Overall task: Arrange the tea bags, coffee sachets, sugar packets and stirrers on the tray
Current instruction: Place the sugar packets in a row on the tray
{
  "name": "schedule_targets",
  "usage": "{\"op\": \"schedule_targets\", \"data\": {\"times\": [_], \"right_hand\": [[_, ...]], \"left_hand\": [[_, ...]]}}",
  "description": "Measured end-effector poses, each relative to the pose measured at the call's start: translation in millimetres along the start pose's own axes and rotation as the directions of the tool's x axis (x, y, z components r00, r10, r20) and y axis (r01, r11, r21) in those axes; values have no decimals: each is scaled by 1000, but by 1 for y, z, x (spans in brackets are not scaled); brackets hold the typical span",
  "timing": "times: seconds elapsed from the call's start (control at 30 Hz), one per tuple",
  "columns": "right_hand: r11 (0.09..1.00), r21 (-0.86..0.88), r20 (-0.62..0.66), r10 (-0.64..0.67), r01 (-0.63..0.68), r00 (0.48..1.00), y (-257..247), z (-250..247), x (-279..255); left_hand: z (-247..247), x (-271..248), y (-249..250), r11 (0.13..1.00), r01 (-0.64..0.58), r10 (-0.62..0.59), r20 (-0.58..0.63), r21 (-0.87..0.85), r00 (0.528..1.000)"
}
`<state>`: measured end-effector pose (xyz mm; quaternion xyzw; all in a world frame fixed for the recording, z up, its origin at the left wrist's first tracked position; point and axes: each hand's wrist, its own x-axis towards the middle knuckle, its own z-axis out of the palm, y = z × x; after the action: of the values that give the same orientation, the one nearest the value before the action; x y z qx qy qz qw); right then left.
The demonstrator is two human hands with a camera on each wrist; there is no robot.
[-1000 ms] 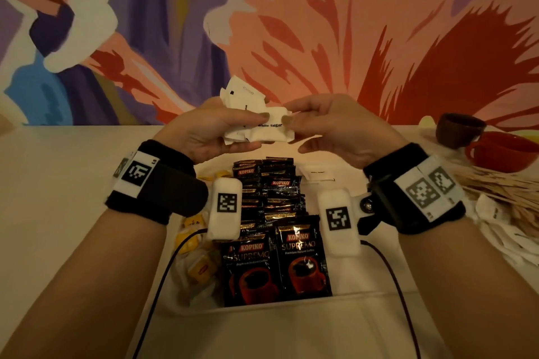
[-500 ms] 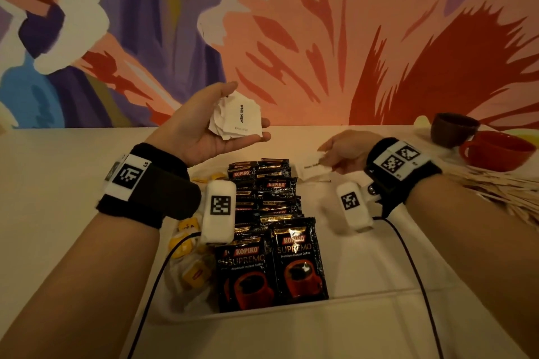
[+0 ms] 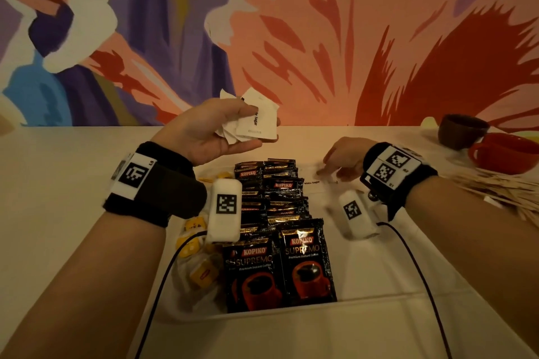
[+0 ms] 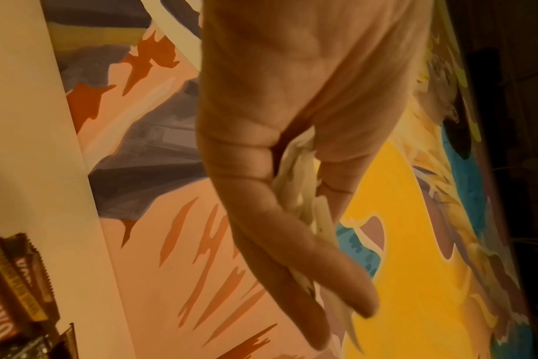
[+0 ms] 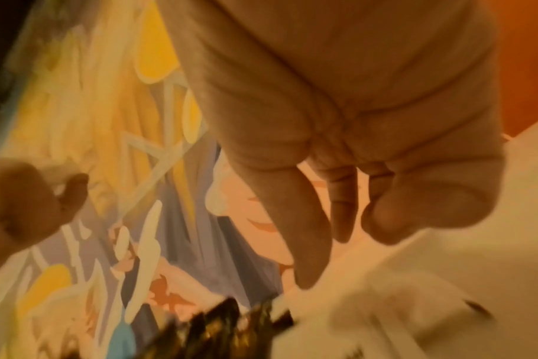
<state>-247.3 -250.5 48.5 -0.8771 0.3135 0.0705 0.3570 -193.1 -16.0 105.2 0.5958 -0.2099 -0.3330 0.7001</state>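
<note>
My left hand [image 3: 259,128] is raised above the far end of the white tray [image 3: 291,310] and grips a bunch of white sugar packets [image 3: 262,108], which show as white folds [image 4: 301,189] between thumb and fingers in the left wrist view. My right hand [image 3: 331,173] is low over the tray's far right part, its fingers [image 5: 310,243] straight and pointing down at a single sugar packet [image 3: 312,183] lying there. Black coffee sachets [image 3: 277,198] fill the tray's middle in a row. Yellow-tagged tea bags [image 3: 201,271] lie along its left side. A pile of wooden stirrers [image 3: 495,192] lies off the tray at the right.
A brown cup [image 3: 462,130] and a red cup [image 3: 507,154] stand at the far right behind the stirrers. A painted wall closes the table's far edge. Black cables run from both wrists across the tray's front rim.
My right hand left the left hand with one sugar packet, dropped to the tray's far right and laid it there. The left hand stayed raised with the bunch.
</note>
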Motion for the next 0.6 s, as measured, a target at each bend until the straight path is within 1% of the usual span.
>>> {"op": "schedule_targets", "data": {"times": [0.07,0.13,0.2,0.27,0.33,0.4,0.5,0.6], "right_hand": [[997,14,-64,-72,73,995,-4,-8,-16],[971,128,-116,-186,201,976,-10,-15,-37],[896,288,-143,-310,339,940,-16,-18,-61],[796,427,-144,-409,429,901,-22,-18,-81],[716,523,-123,-474,463,872,-28,-14,-94],[674,578,-102,-499,460,860,-33,-6,-100],[637,634,-122,-478,439,870,-38,5,-99],[594,689,-148,-445,415,883,-37,6,-94]], "left_hand": [[1,1,-1,999,-13,14,-48,33,999],[3,0,-1,998,-22,26,-72,66,997],[5,0,-2,993,-35,43,-73,110,996],[7,-1,-3,987,-50,62,-72,155,996],[10,0,-4,981,-54,68,-69,188,995],[13,0,-6,977,-54,67,-54,206,996],[18,1,-9,978,-39,48,-37,203,998],[23,1,-11,989,-16,20,-25,146,999]]}}
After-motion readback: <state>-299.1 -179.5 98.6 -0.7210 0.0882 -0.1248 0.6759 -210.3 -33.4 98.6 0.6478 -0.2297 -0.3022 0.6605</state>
